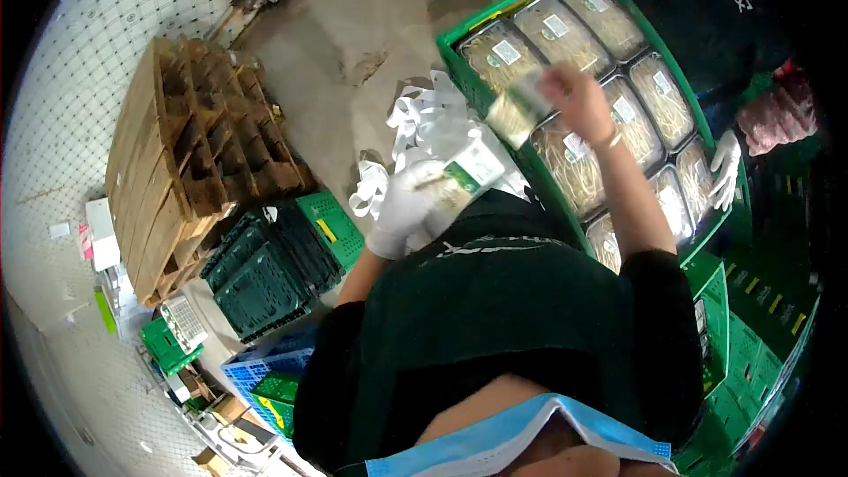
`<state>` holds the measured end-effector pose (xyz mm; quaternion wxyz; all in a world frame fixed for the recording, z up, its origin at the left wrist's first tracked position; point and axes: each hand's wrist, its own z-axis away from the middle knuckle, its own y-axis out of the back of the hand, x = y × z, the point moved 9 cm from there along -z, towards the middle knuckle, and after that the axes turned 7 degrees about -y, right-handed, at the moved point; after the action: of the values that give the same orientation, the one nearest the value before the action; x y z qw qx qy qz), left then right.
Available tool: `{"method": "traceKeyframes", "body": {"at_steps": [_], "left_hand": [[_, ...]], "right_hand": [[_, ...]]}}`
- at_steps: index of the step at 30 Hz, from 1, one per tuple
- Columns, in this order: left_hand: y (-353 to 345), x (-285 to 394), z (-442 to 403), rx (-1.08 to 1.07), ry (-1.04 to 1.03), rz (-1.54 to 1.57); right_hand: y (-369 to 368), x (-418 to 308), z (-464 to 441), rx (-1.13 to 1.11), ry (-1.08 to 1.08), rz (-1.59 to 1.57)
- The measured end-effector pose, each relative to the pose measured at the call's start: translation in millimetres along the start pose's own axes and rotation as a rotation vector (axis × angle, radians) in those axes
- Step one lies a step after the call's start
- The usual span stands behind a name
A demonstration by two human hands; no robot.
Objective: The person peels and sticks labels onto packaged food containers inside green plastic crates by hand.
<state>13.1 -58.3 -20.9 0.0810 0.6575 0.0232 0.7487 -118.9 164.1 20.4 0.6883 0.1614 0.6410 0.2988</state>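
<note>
My left hand (pixel 402 210), in a white glove, is closed on a clear packet (pixel 473 168) with a white and green label and pale contents, held in front of my apron. Bare and blurred by motion, my right hand (pixel 579 102) grips the end of another small packet (pixel 512 119) of pale strands with a green band. That packet is over the left rim of a green crate (pixel 473 31). Rows of clear-lidded trays of pale sprouts (pixel 565 159), each with a white label, fill the crate below my right forearm.
White label strips (pixel 420 119) trail beside the crate. A co-worker's gloved hand (pixel 726 172) rests at the crate's right edge, below a pinkish sleeve (pixel 777 115). Wooden pallets (pixel 190 150) stand at left, near folded dark crates (pixel 265 269). More green crates (pixel 742 344) are at lower right.
</note>
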Motion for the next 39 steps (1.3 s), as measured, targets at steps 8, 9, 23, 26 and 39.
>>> {"method": "traceKeyframes", "body": {"at_steps": [8,9,23,26,39], "left_hand": [[26.5,-1.7,-100.1,-0.308,0.157,0.202],[30.6,-15.2,-111.6,-0.337,0.17,0.085],[-11.7,38.7,-145.0,-0.534,-0.122,-0.208],[4.0,15.3,-152.1,-0.498,-0.154,-0.123],[86.6,-9.6,-152.4,0.056,0.123,0.298]], "right_hand": [[-36.2,44.5,-39.5,0.454,-0.011,0.789],[-27.5,34.7,-35.3,0.553,-0.034,0.83],[-7.3,-20.2,-14.3,0.434,0.079,0.194],[65.9,26.3,-57.9,0.51,-0.121,0.405],[-72.6,44.3,-23.2,0.193,0.059,0.741]]}}
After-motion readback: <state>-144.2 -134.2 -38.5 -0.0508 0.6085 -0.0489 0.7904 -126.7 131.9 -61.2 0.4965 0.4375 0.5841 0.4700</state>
